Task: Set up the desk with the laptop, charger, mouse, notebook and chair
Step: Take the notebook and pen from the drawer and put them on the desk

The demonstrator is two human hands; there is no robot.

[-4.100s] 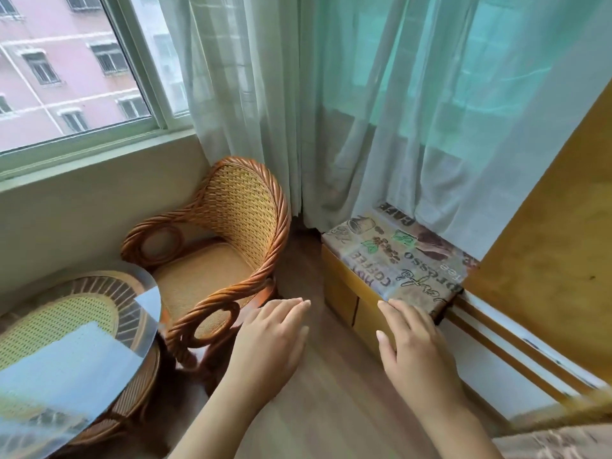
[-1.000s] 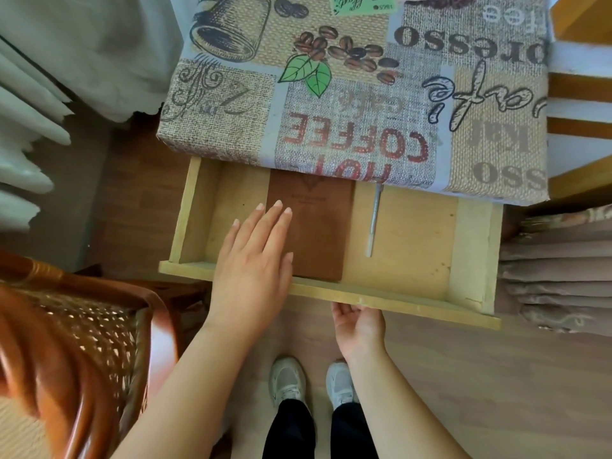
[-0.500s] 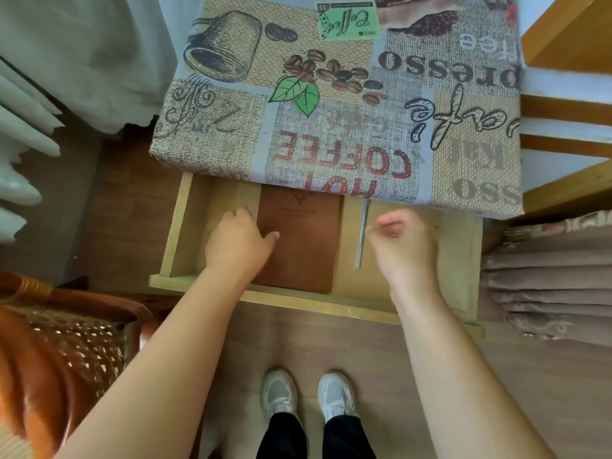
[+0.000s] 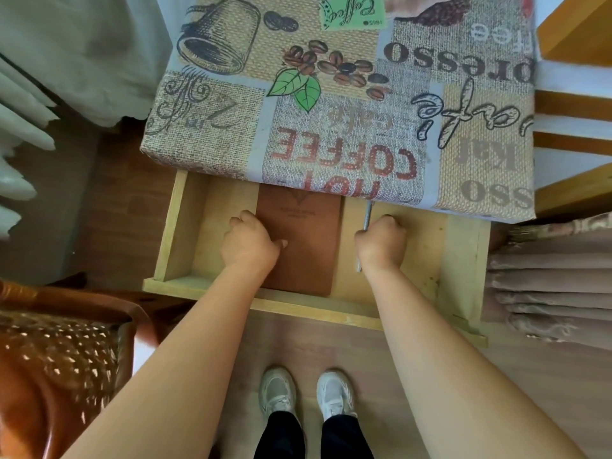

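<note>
A brown notebook lies flat in an open wooden drawer under a cabinet top covered with a coffee-print cloth. My left hand grips the notebook's left edge, fingers curled under it and thumb on the cover. A thin silver pen lies to the right of the notebook. My right hand is curled round the pen, hiding its middle. The wicker chair stands at the lower left.
White curtains hang at the left. Folded beige fabric lies at the right, beside the drawer. Wooden panels stand at the upper right. My feet stand on the wood floor just before the drawer front.
My left hand went from lying flat on the notebook to gripping its left edge. My right hand left the drawer front, came over the drawer and closed on the pen.
</note>
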